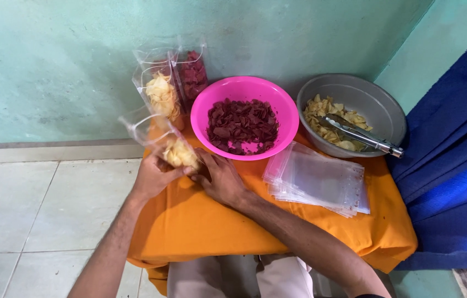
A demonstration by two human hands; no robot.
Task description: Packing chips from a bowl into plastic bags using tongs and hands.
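Orange cloth (200, 221) covers the small table where we work. Our left hand (153, 175) grips a clear bag of pale chips (175, 150) at its lower end, tilted over the cloth's left edge, and our right hand (221, 179) closes on the same bag from beside it. Just behind sits a pink bowl (244, 91) of dark red chips; filled bags (170, 83) lean on the wall. Empty bags (319, 179) lie stacked right, before a grey bowl (379, 102) with tongs (360, 135).
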